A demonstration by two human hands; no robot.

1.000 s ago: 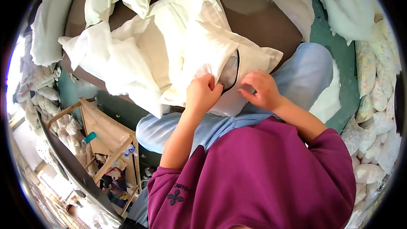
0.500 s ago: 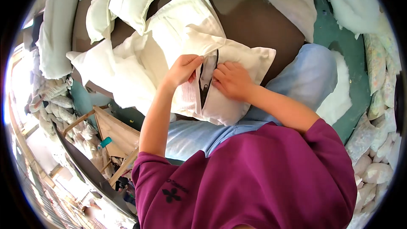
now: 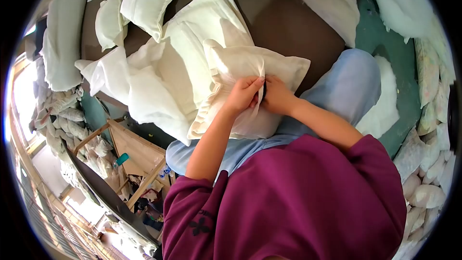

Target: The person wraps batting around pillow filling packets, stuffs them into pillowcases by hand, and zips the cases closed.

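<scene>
A cream pillow cover [image 3: 284, 65], stuffed full, lies on my lap with its zipped opening towards me. My left hand [image 3: 244, 95] is closed on the left edge of the opening, thumb and fingers pinched together. Right beside it, my right hand [image 3: 277, 95] grips the other edge. Between the two hands only a short dark stretch of the zipper shows; my fingers hide the rest and the zipper pull. Loose white cloth [image 3: 154, 94] spreads out to the left of the cover.
More white pillows [image 3: 151, 2] lie on the brown surface [image 3: 298, 29] ahead. A wooden frame [image 3: 144, 151] stands at lower left. Filled clear bags [image 3: 428, 196] are piled at the right, and a white roll [image 3: 65, 38] stands at the far left. A person's head shows small at bottom left.
Both hands have come together at the opening, which was spread wide and now is drawn nearly closed. My left hand moved right and down from its spot half a second ago.
</scene>
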